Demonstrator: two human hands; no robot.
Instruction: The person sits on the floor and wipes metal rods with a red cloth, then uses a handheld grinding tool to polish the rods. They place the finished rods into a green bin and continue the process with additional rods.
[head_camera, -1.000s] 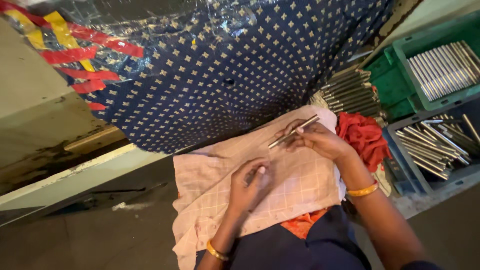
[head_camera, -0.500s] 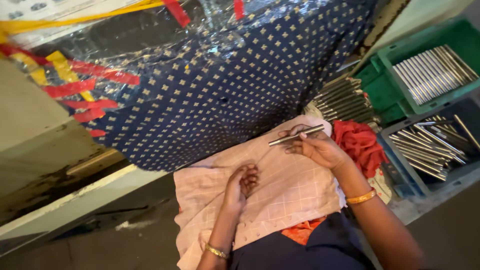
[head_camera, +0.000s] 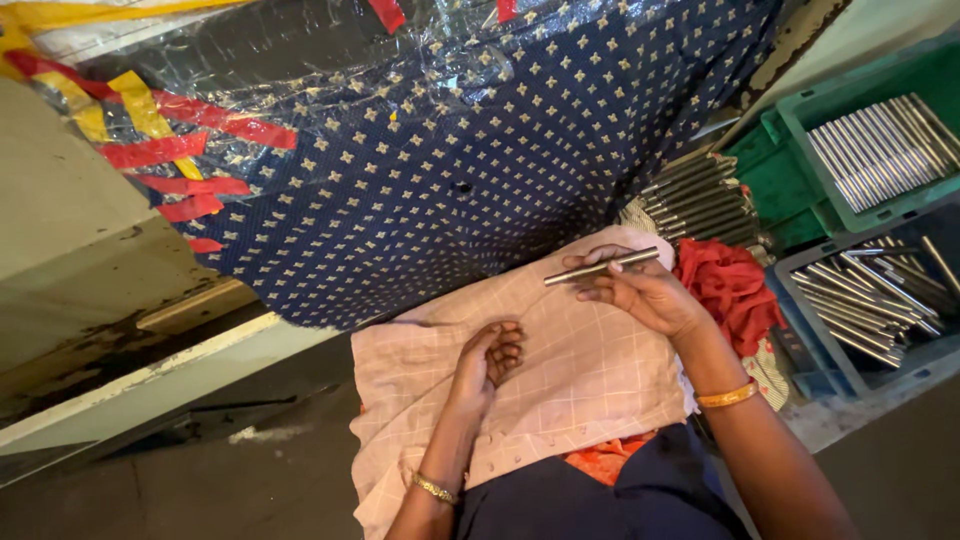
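Right hand (head_camera: 650, 295) has a single metal rod (head_camera: 601, 266) pinched between thumb and fingertips, held level just above the pink checked cloth (head_camera: 560, 380) spread over the lap. Left hand (head_camera: 487, 362) lies palm-up on that same cloth, fingers loosely curled, holding nothing and well clear of the rod. Moving out to the right: a bunched red rag (head_camera: 730, 285) sits just beside the right wrist, and past it a grey crate (head_camera: 868, 300) holds a loose jumble of rods lying at all angles. Above that, a green crate (head_camera: 800, 170) carries rods laid side by side in a tidy row, and a further stack of rods (head_camera: 700, 195) rests between the crates and the blue patterned cloth (head_camera: 480, 170) draped under clear plastic. Judging by the piles, plenty already lies neat in the green crate, one rod is in hand over the cloth, and a good heap in the grey crate looks yet to be handled.
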